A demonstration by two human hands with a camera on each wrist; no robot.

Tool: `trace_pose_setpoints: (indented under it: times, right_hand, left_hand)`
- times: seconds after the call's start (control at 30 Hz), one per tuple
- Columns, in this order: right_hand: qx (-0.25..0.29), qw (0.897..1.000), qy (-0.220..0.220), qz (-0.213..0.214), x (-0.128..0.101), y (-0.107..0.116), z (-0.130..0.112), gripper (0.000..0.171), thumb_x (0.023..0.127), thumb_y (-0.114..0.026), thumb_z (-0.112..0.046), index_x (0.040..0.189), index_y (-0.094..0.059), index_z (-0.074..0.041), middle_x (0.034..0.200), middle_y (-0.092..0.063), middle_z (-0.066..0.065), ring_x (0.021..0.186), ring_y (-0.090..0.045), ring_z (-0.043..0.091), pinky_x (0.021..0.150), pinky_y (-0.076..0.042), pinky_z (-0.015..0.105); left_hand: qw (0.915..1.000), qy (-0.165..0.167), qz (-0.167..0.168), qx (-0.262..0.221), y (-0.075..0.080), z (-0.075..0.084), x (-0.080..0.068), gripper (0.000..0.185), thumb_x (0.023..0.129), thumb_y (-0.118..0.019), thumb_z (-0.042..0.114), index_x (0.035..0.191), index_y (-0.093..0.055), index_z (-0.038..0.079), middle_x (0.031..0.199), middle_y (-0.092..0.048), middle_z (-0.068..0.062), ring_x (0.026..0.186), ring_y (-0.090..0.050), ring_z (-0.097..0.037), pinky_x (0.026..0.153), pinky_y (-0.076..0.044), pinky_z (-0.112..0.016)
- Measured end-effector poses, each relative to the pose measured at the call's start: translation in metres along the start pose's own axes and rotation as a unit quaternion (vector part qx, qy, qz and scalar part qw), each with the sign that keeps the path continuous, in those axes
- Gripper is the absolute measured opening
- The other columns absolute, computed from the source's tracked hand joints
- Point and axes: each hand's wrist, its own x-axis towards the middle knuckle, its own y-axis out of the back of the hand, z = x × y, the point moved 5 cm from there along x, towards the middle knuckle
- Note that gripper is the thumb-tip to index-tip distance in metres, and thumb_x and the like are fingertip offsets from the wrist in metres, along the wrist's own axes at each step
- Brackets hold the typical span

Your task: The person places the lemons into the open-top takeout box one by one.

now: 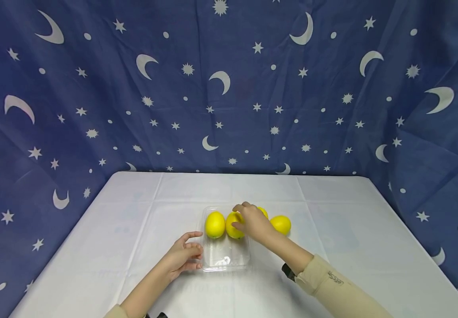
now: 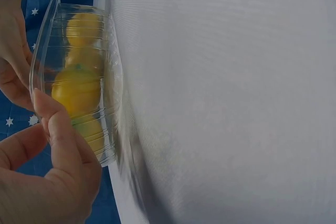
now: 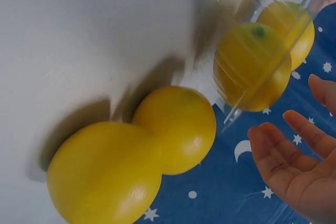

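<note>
A clear plastic tray (image 1: 225,260) lies on the white table (image 1: 332,198). Two lemons sit side by side in its far end, one at the left (image 1: 214,224) and one beside it (image 1: 232,227). My left hand (image 1: 185,257) holds the tray's left rim, thumb (image 2: 59,129) against the wall (image 2: 111,77). My right hand (image 1: 252,221) hovers over the second lemon with relaxed fingers (image 3: 294,166) that hold nothing. Two more lemons lie on the table right of the tray, one in plain view (image 1: 281,224) and one (image 1: 263,212) half hidden behind the hand.
The white cloth covers the whole table. A dark blue curtain (image 1: 229,88) with moons and stars hangs behind it and down both sides. The two loose lemons (image 3: 105,174) (image 3: 176,127) touch each other near the tray.
</note>
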Motion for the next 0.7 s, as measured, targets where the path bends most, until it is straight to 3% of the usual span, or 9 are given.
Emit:
trace_pose_setpoints:
  times: [0.43,0.7]
  right_hand:
    - [0.025,0.999,-0.026,0.016,-0.016,0.011,0.009,0.035,0.079,-0.075,-0.013,0.11,-0.064,-0.001,0.107,-0.065,0.017,0.094,-0.064,0.031,0.082,-0.056,0.04]
    - [0.021,0.998,-0.05,0.04,-0.027,0.021,0.028,0.034,0.078,-0.075,-0.012,0.108,-0.065,-0.001,0.106,-0.065,0.017,0.098,-0.064,0.032,0.086,-0.055,0.044]
  left_hand:
    - [1.0,-0.001,0.002,-0.004,0.001,0.0,-0.002,0.053,0.09,-0.052,-0.001,0.138,-0.03,0.004,0.085,-0.053,0.001,0.073,-0.051,-0.012,0.057,-0.053,-0.019]
    - [1.0,0.003,-0.002,0.0,0.0,0.0,0.0,0.055,0.09,-0.053,0.0,0.139,-0.03,0.004,0.086,-0.052,0.001,0.074,-0.052,-0.012,0.06,-0.054,-0.02]
